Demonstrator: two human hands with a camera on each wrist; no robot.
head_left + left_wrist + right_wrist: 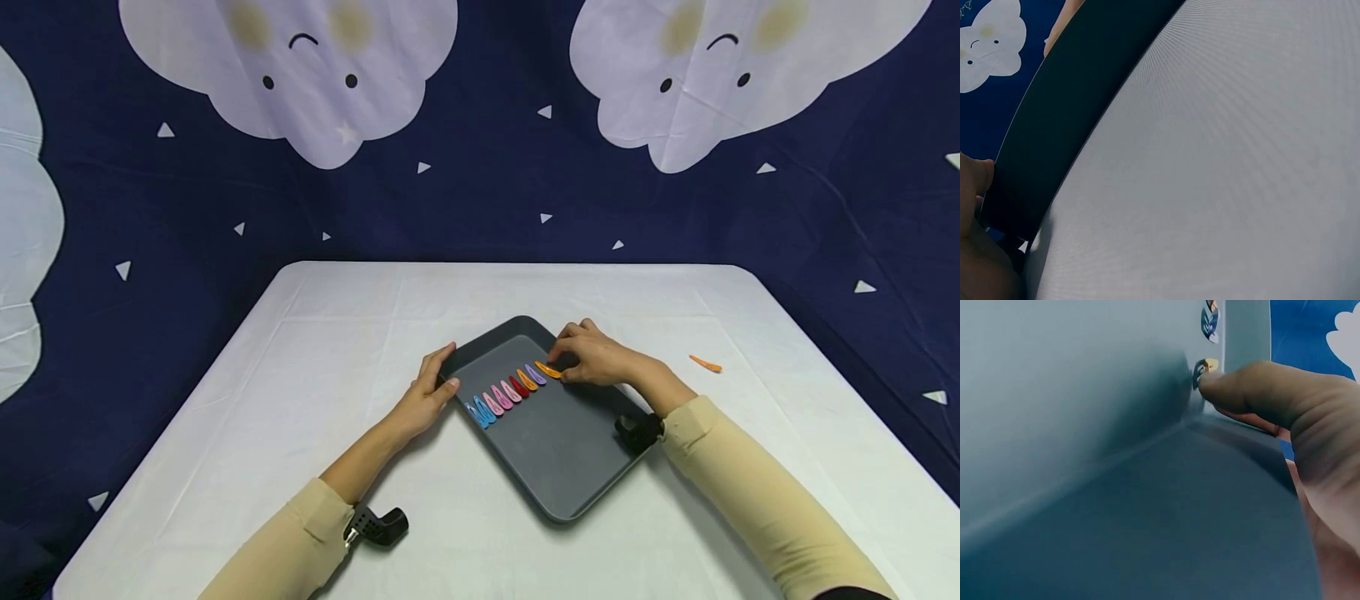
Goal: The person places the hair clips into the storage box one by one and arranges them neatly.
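A dark grey baking tray lies at an angle on the white table. My left hand grips its left corner, with the thumb over the rim; the left wrist view shows the tray's outer wall and part of that hand. Inside, snap hair clips form a slanting row: blue clips, pink clips, a red clip, an orange one and a purple one. At the row's right end my right hand pinches an orange hair clip near the tray floor.
Another orange hair clip lies on the white tablecloth, right of the tray. Behind the table hangs a dark blue cloth printed with clouds and triangles. Black wrist cameras sit at both sleeves, the right one over the tray's edge.
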